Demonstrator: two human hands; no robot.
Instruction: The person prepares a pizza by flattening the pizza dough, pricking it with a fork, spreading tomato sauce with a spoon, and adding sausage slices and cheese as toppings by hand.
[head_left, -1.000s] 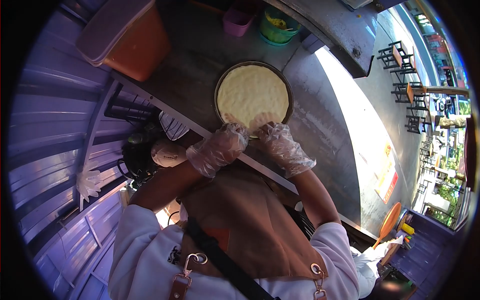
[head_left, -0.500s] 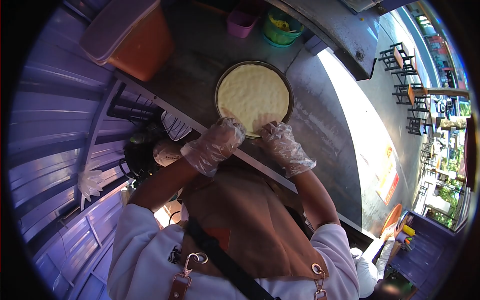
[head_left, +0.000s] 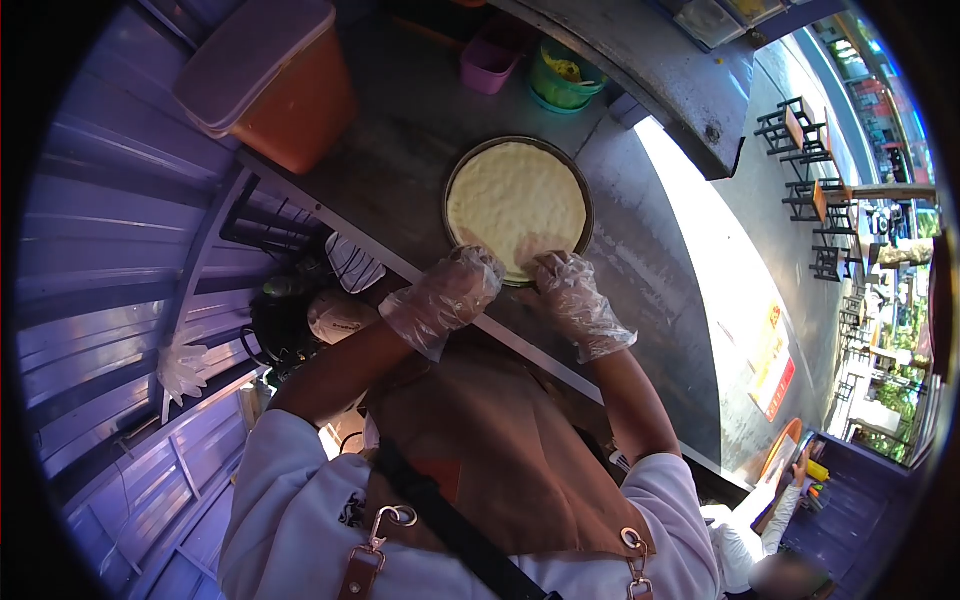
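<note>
A flat round of pale pizza dough (head_left: pixel 516 195), dimpled on top, fills a dark round pan (head_left: pixel 590 215) on the metal counter. Both hands wear clear plastic gloves. At the pan's near left edge, my left hand (head_left: pixel 462 282) has its fingers curled in on the dough's rim. My right hand (head_left: pixel 568 285) bends its fingers over the near right edge of the same dough. A short stretch of rim shows between the two hands. The fingertips are partly hidden, so the exact pinch is hard to see.
An orange lidded bin (head_left: pixel 300 110) stands at the counter's left end. Behind the pan are a pink container (head_left: pixel 488 72) and a green bowl (head_left: pixel 562 85) with yellow food. A metal shelf (head_left: pixel 690 90) overhangs at upper right. Another person's arm (head_left: pixel 785 515) is at lower right.
The view has shifted slightly, so the pan and counter sit a little lower and further right. My hands stay at the dough's near edge, with fingers slightly repositioned.
</note>
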